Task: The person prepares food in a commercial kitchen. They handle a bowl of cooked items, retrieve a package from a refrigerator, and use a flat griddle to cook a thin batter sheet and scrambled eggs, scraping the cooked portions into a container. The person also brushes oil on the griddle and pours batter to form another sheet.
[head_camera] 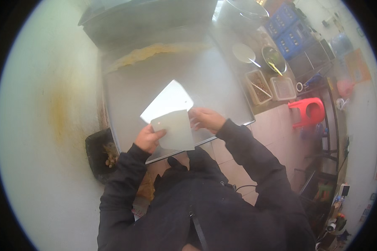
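Observation:
My left hand grips a cream plastic dough scraper by its left side, near a small hole. A bright white scraper lies partly behind it and reaches further from me. At the white scraper's right corner is my right hand, its fingers curled and slightly blurred, gripping that corner. Both scrapers are held above a wide, flat metal surface with a raised rim. Along the far side of this surface runs a ragged yellowish strip, hazy behind steam.
A stained wall rises at the left, with a black bin below. To the right are a bowl of greens, a pale round lid or plate, a container of brown food and a clear container. A red stool stands beyond.

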A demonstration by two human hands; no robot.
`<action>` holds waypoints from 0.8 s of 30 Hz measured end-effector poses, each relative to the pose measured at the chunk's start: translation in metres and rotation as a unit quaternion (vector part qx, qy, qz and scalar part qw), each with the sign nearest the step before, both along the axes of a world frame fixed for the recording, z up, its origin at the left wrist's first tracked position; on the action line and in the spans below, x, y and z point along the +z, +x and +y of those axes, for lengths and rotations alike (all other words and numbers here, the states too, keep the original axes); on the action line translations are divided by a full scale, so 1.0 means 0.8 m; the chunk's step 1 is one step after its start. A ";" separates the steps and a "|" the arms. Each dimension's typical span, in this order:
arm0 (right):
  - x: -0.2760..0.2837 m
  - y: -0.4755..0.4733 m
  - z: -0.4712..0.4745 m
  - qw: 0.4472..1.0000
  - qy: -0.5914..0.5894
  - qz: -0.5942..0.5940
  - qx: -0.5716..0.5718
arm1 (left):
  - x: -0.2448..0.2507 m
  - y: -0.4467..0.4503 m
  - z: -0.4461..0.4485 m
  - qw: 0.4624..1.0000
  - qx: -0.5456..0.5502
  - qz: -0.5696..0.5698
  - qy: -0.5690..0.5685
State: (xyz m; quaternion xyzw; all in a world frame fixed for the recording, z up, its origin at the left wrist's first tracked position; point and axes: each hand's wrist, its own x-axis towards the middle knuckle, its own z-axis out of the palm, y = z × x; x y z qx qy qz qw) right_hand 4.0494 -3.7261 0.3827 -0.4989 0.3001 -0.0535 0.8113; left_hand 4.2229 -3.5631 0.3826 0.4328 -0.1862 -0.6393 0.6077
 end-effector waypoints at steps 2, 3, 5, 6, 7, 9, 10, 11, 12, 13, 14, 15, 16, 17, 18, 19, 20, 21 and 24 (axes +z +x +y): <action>0.002 0.029 0.000 0.997 -0.062 -0.008 -0.036 | 0.003 0.006 -0.033 0.999 -0.052 0.009 0.006; -0.001 0.044 -0.008 0.995 -0.088 -0.017 -0.048 | 0.006 0.012 -0.052 0.997 -0.077 0.023 0.010; -0.012 0.057 -0.049 0.962 -0.273 0.005 -0.026 | 0.010 0.029 -0.084 0.994 -0.106 -0.001 0.009; -0.019 0.062 -0.071 0.966 -0.250 0.015 -0.064 | 0.014 0.045 -0.094 0.991 -0.127 -0.022 -0.031; -0.025 0.066 -0.094 0.967 -0.234 0.035 -0.091 | 0.018 0.066 -0.105 0.987 -0.142 -0.071 -0.011; -0.039 0.073 -0.138 0.985 -0.037 0.051 -0.158 | 0.036 0.135 -0.121 0.951 -0.202 -0.228 0.048; -0.048 0.075 -0.153 0.979 0.057 0.055 -0.190 | 0.040 0.171 -0.141 0.872 -0.204 -0.441 0.058; -0.058 0.080 -0.165 0.980 0.040 0.070 -0.183 | 0.037 0.202 -0.160 0.881 -0.159 -0.440 0.063; -0.067 0.088 -0.174 0.981 0.016 0.073 -0.179 | 0.033 0.233 -0.185 0.895 -0.104 -0.428 0.069; -0.076 0.097 -0.182 0.977 0.024 0.079 -0.195 | 0.030 0.264 -0.231 0.774 -0.168 -0.608 0.045; -0.084 0.107 -0.191 0.965 0.115 0.086 -0.220 | 0.020 0.281 -0.267 0.666 -0.168 -0.726 0.028; -0.092 0.117 -0.194 0.959 0.147 0.085 -0.225 | 0.013 0.296 -0.304 0.602 -0.126 -0.788 -0.014; -0.097 0.127 -0.197 0.953 0.173 0.068 -0.238 | 0.004 0.304 -0.338 0.574 -0.030 -0.817 -0.052; -0.102 0.136 -0.200 0.946 0.198 0.050 -0.253 | -0.002 0.309 -0.368 0.551 -0.027 -0.834 -0.026; -0.105 0.144 -0.204 0.946 0.221 0.096 -0.219 | -0.011 0.309 -0.395 0.528 -0.027 -0.849 0.001; -0.107 0.152 -0.205 0.946 0.225 0.093 -0.215 | -0.019 0.311 -0.416 0.497 -0.022 -0.867 0.006; -0.107 0.159 -0.207 0.947 0.227 0.087 -0.211 | -0.025 0.311 -0.439 0.488 -0.036 -0.870 0.062; -0.107 0.166 -0.208 0.948 0.233 0.071 -0.202 | -0.034 0.312 -0.460 0.472 -0.046 -0.875 0.096; -0.106 0.183 -0.211 0.950 0.234 0.075 -0.195 | -0.061 0.319 -0.502 0.475 -0.087 -0.870 0.101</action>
